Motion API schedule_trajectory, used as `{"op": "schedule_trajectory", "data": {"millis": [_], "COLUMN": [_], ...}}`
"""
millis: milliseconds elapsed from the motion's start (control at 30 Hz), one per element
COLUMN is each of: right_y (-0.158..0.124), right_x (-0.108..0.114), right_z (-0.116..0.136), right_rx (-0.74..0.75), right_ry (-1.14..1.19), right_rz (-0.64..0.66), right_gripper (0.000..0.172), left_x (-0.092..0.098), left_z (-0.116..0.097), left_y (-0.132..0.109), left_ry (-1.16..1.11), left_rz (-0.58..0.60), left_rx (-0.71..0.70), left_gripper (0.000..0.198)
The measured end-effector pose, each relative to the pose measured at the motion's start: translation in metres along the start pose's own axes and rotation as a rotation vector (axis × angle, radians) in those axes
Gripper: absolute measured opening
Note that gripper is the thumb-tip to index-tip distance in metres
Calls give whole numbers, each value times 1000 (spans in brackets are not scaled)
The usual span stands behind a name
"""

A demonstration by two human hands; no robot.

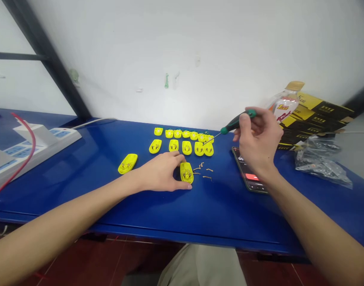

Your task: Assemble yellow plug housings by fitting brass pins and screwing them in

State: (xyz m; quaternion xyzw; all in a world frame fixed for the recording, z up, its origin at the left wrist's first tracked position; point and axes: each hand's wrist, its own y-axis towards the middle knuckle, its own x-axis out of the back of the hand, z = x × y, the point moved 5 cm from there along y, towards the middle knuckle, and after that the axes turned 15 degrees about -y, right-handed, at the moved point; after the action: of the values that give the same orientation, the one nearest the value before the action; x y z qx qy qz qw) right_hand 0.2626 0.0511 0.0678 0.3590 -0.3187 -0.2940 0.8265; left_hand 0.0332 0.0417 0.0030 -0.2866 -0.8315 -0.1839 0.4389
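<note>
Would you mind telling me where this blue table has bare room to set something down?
Bare: the table's front strip between the forearms, and the stretch between the power strip and the lone yellow shell. Crowded: the shell rows, loose screws and phone, where the left hand grips one shell and the right hand a screwdriver.

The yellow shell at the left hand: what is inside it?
The yellow shell lies open side up, with small brownish metal parts inside. The left hand grips it between thumb and forefinger, covering its left edge; finer detail is too small to tell.
</note>
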Motion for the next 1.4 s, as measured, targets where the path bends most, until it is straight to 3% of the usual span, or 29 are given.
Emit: {"op": "schedule_trajectory", "data": {"millis": [233,400,700,1400], "right_y": [-30,-35,-36,-35], "right_x": [-17,-13,-9,-6], "right_z": [32,38,40,47], "right_rx": [107,193,194,271], "right_ry": [171,113,1,21], "right_rz": [186,157,196,207], "right_gripper": [29,31,33,34], "left_x": [0,-1,0,0], "left_z": [-2,-1,-1,-2], "left_y": [0,0,0,0], "left_ry": [33,29,16,24], "left_rz": [-15,-18,-24,-16], "left_rx": [-7,-15,-14,-15], "left_gripper": [70,69,72,73]}}
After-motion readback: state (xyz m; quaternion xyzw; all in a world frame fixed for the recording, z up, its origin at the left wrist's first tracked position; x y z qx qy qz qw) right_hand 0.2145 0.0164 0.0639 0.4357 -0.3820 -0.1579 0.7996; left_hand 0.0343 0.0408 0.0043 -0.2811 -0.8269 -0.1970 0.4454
